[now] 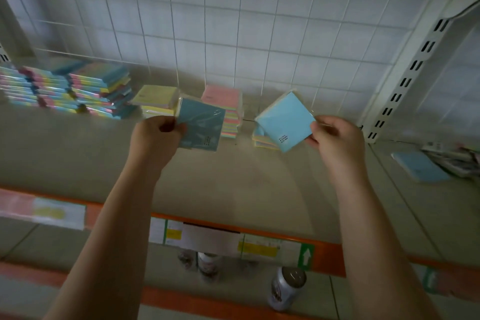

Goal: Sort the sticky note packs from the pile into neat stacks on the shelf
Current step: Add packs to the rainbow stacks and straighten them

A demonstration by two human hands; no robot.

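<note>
The left hand [155, 132] pinches a darker blue pack [201, 126] by its left edge, and the right hand [335, 135] pinches a lighter blue pack [284, 122] by its right corner, fingers narrow on both, probably so each face shows for sorting. Beyond the left fingers stand the yellow-topped stack [155, 100] and pink-topped stack [226, 106]; just under the right pack lies a low stack [261, 140]. Bare shelf [233, 179] lies nearer than both sets of fingers, with an upright post [405, 78] to their right.
</note>
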